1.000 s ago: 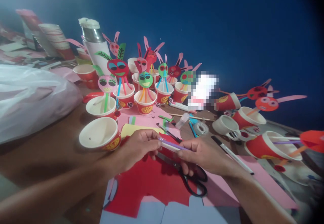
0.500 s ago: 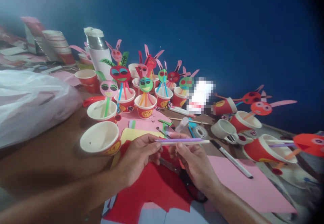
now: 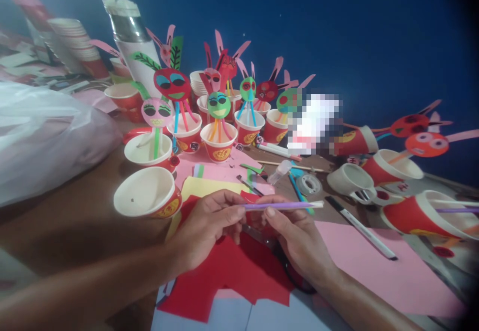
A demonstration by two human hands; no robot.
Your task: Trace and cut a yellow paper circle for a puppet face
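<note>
A thin purple paper roll (image 3: 280,205) lies level between my hands, with a short white end sticking out on the right. My left hand (image 3: 209,219) pinches its left end between thumb and fingers. Closer to the middle, the thumb and fingers of my right hand (image 3: 301,236) are closed on the same roll. Beneath both hands is red paper (image 3: 224,266) with cut edges. Scissors (image 3: 286,263) with dark handles rest on it, partly hidden by my right hand.
Several red-and-white paper cups (image 3: 219,144) hold paper faces on coloured stems. An unfilled cup (image 3: 144,194) stands left of my hands. A marker (image 3: 361,229), a clear tape roll (image 3: 310,185) and a white mug (image 3: 350,179) lie right. A plastic bag (image 3: 56,141) bulges at left.
The purple paper now covers more of the white core, whose lower edge showed along the roll before. Both hands keep their grip. The view has shifted slightly.
</note>
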